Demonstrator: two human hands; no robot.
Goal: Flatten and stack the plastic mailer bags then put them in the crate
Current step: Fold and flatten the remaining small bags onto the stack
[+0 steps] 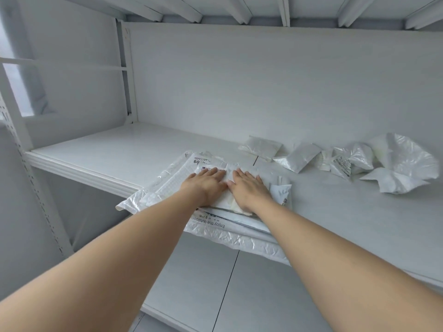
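Left hand [208,182], right hand [247,188] flat on mailer stack [167,183] — pressing, shelf [96,149]

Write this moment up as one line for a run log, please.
step: flattening | left hand: flat on mailer stack | right hand: flat on same stack | crumpled bags: loose on shelf | crate: not in view

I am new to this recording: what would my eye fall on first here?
Two bare arms reach in; the left hand and right hand press flat on a stack of mailers at the shelf edge. To the right lie crumpled bags, not yet flattened.
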